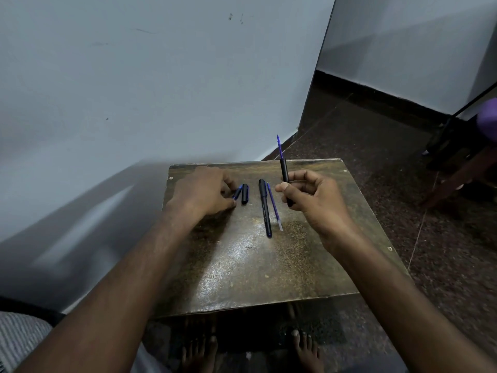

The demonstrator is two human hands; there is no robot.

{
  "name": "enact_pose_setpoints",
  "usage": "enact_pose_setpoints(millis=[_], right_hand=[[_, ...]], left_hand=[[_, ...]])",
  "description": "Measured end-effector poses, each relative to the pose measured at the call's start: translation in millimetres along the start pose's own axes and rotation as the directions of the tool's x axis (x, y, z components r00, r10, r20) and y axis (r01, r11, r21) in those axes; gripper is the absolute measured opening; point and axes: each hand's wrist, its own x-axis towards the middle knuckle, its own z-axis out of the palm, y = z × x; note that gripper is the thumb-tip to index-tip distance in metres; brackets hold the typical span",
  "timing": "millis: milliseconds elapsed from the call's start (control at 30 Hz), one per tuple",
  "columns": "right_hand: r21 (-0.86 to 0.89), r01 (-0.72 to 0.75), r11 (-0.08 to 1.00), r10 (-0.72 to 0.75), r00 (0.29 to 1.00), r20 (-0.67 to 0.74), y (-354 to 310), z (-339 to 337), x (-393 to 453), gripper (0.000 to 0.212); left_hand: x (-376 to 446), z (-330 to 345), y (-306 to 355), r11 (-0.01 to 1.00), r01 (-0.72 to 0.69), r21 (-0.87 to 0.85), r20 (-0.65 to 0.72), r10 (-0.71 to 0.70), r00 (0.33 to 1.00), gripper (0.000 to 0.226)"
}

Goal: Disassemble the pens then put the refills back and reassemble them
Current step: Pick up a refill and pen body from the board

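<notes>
My right hand [313, 196] holds a black pen barrel [284, 170] upright above the small table, and a blue refill [280, 147] sticks out of the barrel's top. My left hand [204, 191] rests on the table's far left, fingertips pinching a small blue-tipped pen part [237, 191]. Right beside it lies a black cap [244, 193]. A second black pen barrel [265, 208] lies in the middle, and a loose blue refill [274, 207] lies along its right side.
The worn brown table [255, 265] is small, with edges close on all sides. A pale wall stands to the left and behind. Dark floor lies to the right, with a wooden stand [454, 168] at far right. Bare feet show below the table's near edge.
</notes>
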Motion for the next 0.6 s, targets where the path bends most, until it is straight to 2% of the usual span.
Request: enact_pose_setpoints(millis=[167,300,433,500,567,600], right_hand=[[-0.002,-0.001,1.000,0.001,1.000,0.007,-2.2,0.4,-2.3,0.016],[-0.006,0.003,1.000,-0.003,1.000,0.014,-3.7,2.0,-2.6,0.015],[-0.022,-0.009,1.000,0.010,1.000,0.029,-2.4,1.6,-1.7,0.014],[-0.089,0.001,0.996,0.003,0.999,0.042,-0.1,2.0,-1.6,0.013],[-0.262,0.055,0.963,-0.044,0.998,0.049,3.1,2.7,-1.3,0.013],[-0.351,0.087,0.932,-0.071,0.996,0.059,4.2,3.0,-1.8,0.012]], left_hand=[[-4.7,0.1,0.1,0.996,0.058,-0.068,-0.062,-0.062,0.996,0.012],[-7.6,3.7,11.1,0.996,0.084,0.001,-0.162,-0.083,0.983,0.024],[-4.9,7.0,15.1,0.988,0.139,0.062,-0.209,-0.123,0.970,0.022],[-0.6,6.1,11.1,0.991,0.132,-0.037,-0.187,-0.137,0.973,0.020],[2.8,3.5,5.3,0.944,0.113,-0.310,-0.170,-0.172,0.970,0.019],[3.5,1.9,3.8,0.882,0.101,-0.461,-0.173,-0.200,0.964,0.020]])
